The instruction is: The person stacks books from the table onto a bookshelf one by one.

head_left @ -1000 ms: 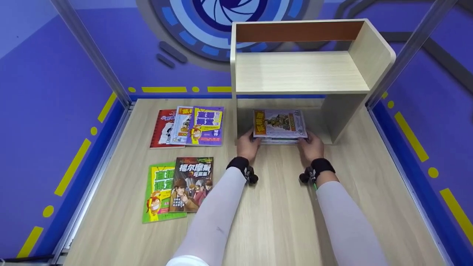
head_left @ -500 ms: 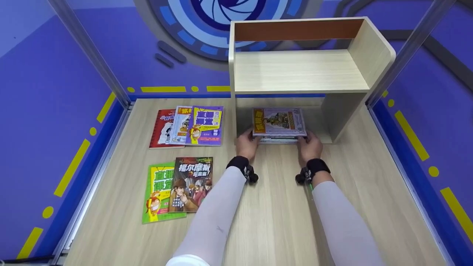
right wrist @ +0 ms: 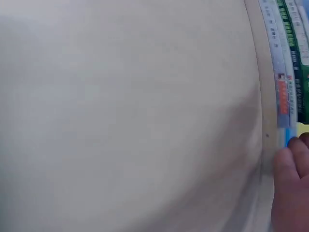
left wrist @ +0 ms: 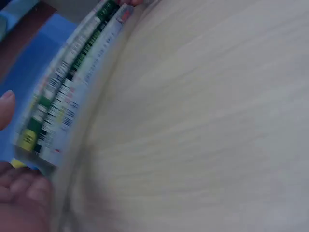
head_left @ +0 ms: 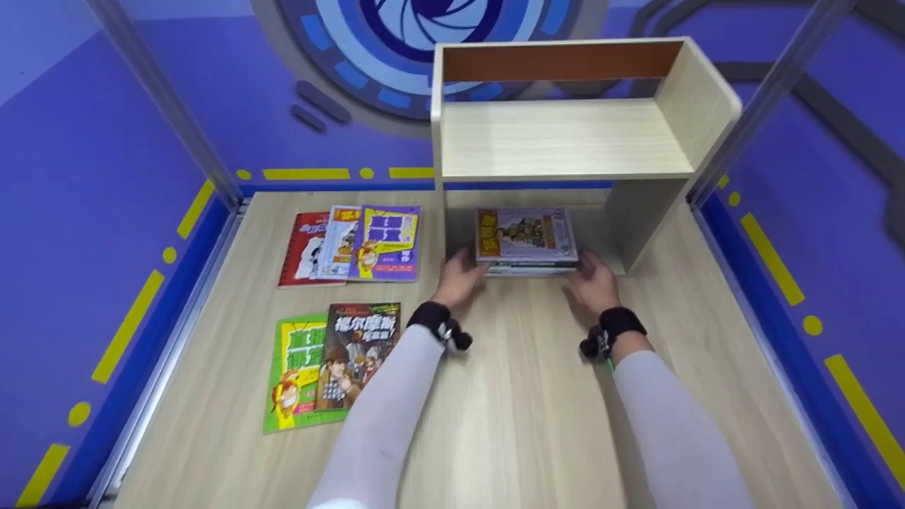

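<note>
A stack of books (head_left: 527,235) lies flat on the lower level of the wooden bookshelf (head_left: 565,138), a yellow-and-white comic cover uppermost. Their spines (left wrist: 72,92) face the front, along the shelf's front edge, in the left wrist view. My left hand (head_left: 458,281) is at the stack's near left corner, thumb and fingers spread apart with a gap to the spines. At the near right corner is my right hand (head_left: 594,284), its fingers loose and close beside the book ends (right wrist: 283,96). Neither hand grips a book.
On the table's left lie a red book (head_left: 305,251), a white comic (head_left: 338,244) and a purple book (head_left: 385,244), overlapping. Nearer, a dark detective book (head_left: 357,353) partly covers a green book (head_left: 288,396). The bookshelf's right side panel (head_left: 650,212) stands beyond my right hand.
Both hands have let go of the stack and moved slightly outward from its corners. The stack stays on the lower level. The head view has shifted a little.
</note>
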A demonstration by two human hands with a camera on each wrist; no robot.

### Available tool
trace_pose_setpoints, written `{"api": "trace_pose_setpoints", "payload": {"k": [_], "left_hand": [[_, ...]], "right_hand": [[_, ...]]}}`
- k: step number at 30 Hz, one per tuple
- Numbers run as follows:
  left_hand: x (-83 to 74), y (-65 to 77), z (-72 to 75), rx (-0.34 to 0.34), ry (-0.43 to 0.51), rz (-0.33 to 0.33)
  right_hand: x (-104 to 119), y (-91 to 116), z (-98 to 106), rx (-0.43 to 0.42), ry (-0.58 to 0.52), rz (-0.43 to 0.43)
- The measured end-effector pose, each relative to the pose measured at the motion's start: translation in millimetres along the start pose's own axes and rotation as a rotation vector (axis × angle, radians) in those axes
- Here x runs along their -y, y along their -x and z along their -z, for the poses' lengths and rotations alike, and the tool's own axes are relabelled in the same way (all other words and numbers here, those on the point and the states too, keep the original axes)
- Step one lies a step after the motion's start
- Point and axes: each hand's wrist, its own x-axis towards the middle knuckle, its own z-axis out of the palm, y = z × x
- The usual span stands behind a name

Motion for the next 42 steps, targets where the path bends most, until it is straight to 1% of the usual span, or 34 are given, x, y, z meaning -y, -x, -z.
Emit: {"api": "trace_pose_setpoints", "payload": {"k": [2, 3, 5, 6, 8, 10, 13, 16, 19, 22, 25, 27, 29, 31, 35, 38, 42], "left_hand": [[-8.1, 17.7, 9.7, 0.03, -0.037, 0.04], [-12.3, 26.1, 13.9, 0.045, -0.066, 0.053], [-20.7, 40.2, 19.5, 0.078, -0.154, 0.05], [-24.3, 45.8, 21.4, 0.091, -0.224, 0.034], [-30.2, 56.1, 23.7, 0.101, -0.37, 0.0], [-33.2, 66.9, 25.2, 0.098, -0.52, -0.032], [-34.5, 84.1, 25.6, 0.078, -0.71, -0.049], [-33.7, 102.6, 24.0, 0.054, -0.848, -0.02], [-33.0, 121.6, 20.8, 0.032, -0.942, 0.027], [-30.0, 141.5, 16.4, 0.002, -1.001, 0.046], [-24.1, 164.0, 13.2, -0.058, -1.047, 0.035], [-19.8, 178.0, 12.3, -0.094, -1.073, 0.04], [-17.3, 190.0, 12.5, -0.135, -1.077, 0.046], [-15.7, 198.3, 12.6, -0.166, -1.073, 0.062], [-13.2, 207.0, 11.5, -0.203, -1.049, 0.071], [-12.0, 207.6, 10.6, -0.189, -1.042, 0.07], [-14.3, 204.1, 12.1, -0.168, -1.047, 0.069]], "right_hand": [[2.6, 11.0, -0.9, 0.026, -0.026, 0.004], [4.5, 16.8, -1.9, 0.029, -0.011, 0.013], [9.8, 28.8, -3.9, 0.022, 0.054, 0.04], [13.1, 34.8, -5.1, 0.02, 0.105, 0.05], [21.3, 45.9, -8.8, 0.027, 0.241, 0.073], [29.7, 56.0, -14.2, 0.035, 0.37, 0.092], [41.2, 70.4, -23.8, 0.05, 0.483, 0.112], [48.1, 85.3, -35.4, 0.055, 0.571, 0.154], [51.7, 103.8, -48.5, 0.064, 0.628, 0.182], [52.8, 128.0, -62.0, 0.064, 0.664, 0.166], [51.2, 154.5, -76.7, 0.056, 0.703, 0.144], [49.4, 169.1, -85.1, 0.055, 0.728, 0.135], [47.8, 179.4, -91.5, 0.048, 0.746, 0.132], [47.0, 185.0, -95.0, 0.043, 0.754, 0.133], [45.9, 188.8, -98.0, 0.025, 0.752, 0.147], [45.9, 189.2, -98.8, 0.027, 0.747, 0.146], [46.7, 189.2, -98.7, 0.026, 0.739, 0.133]]}}
